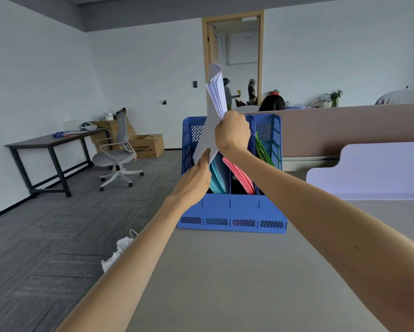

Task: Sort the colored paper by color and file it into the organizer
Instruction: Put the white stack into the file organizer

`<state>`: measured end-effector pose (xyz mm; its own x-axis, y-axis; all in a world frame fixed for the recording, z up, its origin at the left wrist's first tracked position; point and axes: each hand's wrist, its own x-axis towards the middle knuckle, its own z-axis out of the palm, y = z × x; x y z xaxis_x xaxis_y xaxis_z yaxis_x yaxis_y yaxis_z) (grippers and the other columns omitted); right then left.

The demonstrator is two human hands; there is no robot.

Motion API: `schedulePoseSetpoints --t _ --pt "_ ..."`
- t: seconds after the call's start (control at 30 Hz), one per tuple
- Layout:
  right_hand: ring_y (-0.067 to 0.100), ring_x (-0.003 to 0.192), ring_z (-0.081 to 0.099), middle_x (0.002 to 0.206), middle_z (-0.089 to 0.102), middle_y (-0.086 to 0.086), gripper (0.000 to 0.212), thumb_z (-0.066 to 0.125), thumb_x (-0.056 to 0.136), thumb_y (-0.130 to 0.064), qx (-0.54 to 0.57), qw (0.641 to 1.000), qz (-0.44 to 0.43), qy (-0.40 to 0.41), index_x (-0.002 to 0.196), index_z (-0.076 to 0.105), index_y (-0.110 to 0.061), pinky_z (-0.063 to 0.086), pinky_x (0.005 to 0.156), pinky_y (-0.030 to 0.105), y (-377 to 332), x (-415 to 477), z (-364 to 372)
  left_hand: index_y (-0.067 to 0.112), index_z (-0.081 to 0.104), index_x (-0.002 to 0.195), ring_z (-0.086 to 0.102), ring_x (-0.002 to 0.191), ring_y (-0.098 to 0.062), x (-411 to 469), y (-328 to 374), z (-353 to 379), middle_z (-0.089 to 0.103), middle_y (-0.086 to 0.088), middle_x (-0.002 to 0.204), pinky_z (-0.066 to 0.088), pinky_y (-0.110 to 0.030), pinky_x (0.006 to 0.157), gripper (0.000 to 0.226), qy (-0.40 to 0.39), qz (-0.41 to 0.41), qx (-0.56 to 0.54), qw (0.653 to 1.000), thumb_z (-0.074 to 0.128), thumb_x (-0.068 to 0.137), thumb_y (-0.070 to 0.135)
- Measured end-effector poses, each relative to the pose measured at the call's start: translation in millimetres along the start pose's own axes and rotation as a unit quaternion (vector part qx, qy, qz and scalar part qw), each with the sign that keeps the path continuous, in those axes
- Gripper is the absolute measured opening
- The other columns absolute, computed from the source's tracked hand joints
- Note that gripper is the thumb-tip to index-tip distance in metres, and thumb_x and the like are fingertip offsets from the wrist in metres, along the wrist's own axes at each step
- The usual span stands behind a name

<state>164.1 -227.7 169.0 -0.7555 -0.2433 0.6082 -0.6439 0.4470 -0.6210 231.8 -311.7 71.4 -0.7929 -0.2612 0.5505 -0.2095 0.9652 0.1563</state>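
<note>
Three of the four slots in the blue organizer (232,212) already hold paper: teal (219,178), pink (241,176) and green (263,149), running from second-left to far right. You seem to be on the last colour, with the pale lilac stack (216,92) tilted over the far-left slot. Your right hand (233,133) is clenched round its middle and your left hand (196,173) pinches its lower edge. Next, I judge, steer that edge down into the leftmost slot without buckling the sheets.

blue organizer (232,212) with slotted hatching, lavender paper (209,135), teal (216,178), pink (240,176), green sheets (263,149)
</note>
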Motion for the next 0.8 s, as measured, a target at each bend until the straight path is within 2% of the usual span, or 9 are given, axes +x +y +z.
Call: schedulePoseSetpoints --t 0.07,0.13,0.23,0.3,0.4,0.53,0.67,0.73,0.8 --pt "0.025 0.072 0.048 0.074 0.047 0.005 0.020 0.039 0.087 0.004 -0.021 1.000 -0.017 -0.004 0.072 0.046 -0.007 0.036 0.061 0.031 2.0 4.2 6.9 0.010 0.010 0.150 0.038 0.044 -0.010 5.4 -11.7 3.6 0.050 -0.007 0.070 0.027 -0.022 0.040 0.058 -0.015 -0.001 -0.015 1.000 0.036 0.099 0.006" --pt "0.024 0.070 0.045 0.071 0.043 0.003 0.025 0.038 0.088 0.004 -0.033 0.999 -0.025 -0.011 0.065 0.039 -0.006 0.034 0.061 0.031 5.0 8.0 15.0 0.013 0.011 0.149 0.037 0.042 -0.014 11.6 -26.5 10.0 0.043 -0.003 0.059 0.028 -0.027 0.039 0.057 -0.023 -0.006 -0.029 0.999 0.034 0.098 0.004" --pt "0.027 0.074 0.048 0.084 0.052 0.009 0.017 0.039 0.087 0.005 -0.043 0.998 -0.042 -0.029 0.079 0.050 -0.006 0.035 0.062 0.033 4.3 12.2 30.7 0.018 0.011 0.150 0.037 0.046 -0.013 16.9 -42.7 18.8 0.041 0.000 0.060 0.028 -0.026 0.043 0.055 -0.045 -0.016 -0.064 0.997 0.031 0.100 0.006" --pt "0.031 0.083 0.057 0.095 0.060 0.013 0.020 0.041 0.087 0.005 -0.053 0.996 -0.058 -0.036 0.097 0.056 -0.003 0.036 0.062 0.033 2.7 15.7 44.2 0.017 0.014 0.149 0.040 0.058 -0.005 20.0 -53.8 23.0 0.042 0.010 0.071 0.034 -0.020 0.054 0.052 -0.056 -0.024 -0.099 0.993 0.031 0.101 0.009" --pt "0.031 0.094 0.061 0.105 0.063 0.014 0.023 0.041 0.090 0.001 -0.079 0.993 -0.074 -0.035 0.109 0.053 -0.003 0.035 0.064 0.032 1.5 21.9 64.0 0.013 0.019 0.147 0.047 0.077 -0.016 24.8 -69.4 29.0 0.045 0.001 0.094 0.038 -0.023 0.071 0.049 -0.053 -0.034 -0.130 0.990 0.033 0.100 0.008" --pt "0.031 0.099 0.061 0.110 0.062 0.015 0.026 0.043 0.089 0.002 -0.124 0.986 -0.103 -0.035 0.113 0.050 -0.001 0.035 0.065 0.031 -1.2 29.1 80.0 0.009 0.019 0.146 0.035 0.066 0.004 30.4 -77.0 37.4 0.037 0.015 0.076 0.033 -0.013 0.063 0.047 -0.048 -0.057 -0.138 0.988 0.031 0.100 0.006" --pt "0.032 0.098 0.062 0.107 0.063 0.014 0.026 0.046 0.087 0.002 -0.129 0.985 -0.100 -0.046 0.113 0.049 -0.001 0.036 0.066 0.032 5.9 27.7 99.1 0.007 0.024 0.144 0.042 0.058 -0.007 29.4 -85.8 50.8 0.043 0.006 0.069 0.033 -0.018 0.054 0.044 -0.086 -0.055 -0.119 0.988 0.031 0.100 0.008" --pt "0.032 0.099 0.061 0.106 0.064 0.013 0.025 0.047 0.087 0.001 -0.129 0.986 -0.087 -0.054 0.112 0.049 -0.001 0.036 0.068 0.032 14.8 23.9 110.6 0.009 0.038 0.135 0.054 0.091 -0.019 26.6 -94.3 58.1 0.057 -0.005 0.093 0.037 -0.027 0.084 0.036 -0.100 -0.046 -0.057 0.992 0.031 0.100 0.010" --pt "0.032 0.097 0.062 0.105 0.064 0.013 0.022 0.046 0.088 0.000 -0.124 0.988 -0.068 -0.063 0.109 0.050 -0.002 0.035 0.067 0.032 24.2 20.6 120.5 0.014 0.052 0.122 0.037 0.123 -0.017 24.8 -106.2 69.0 0.057 -0.001 0.120 0.016 -0.036 0.102 0.030 -0.057 -0.048 0.018 0.997 0.032 0.100 0.015"
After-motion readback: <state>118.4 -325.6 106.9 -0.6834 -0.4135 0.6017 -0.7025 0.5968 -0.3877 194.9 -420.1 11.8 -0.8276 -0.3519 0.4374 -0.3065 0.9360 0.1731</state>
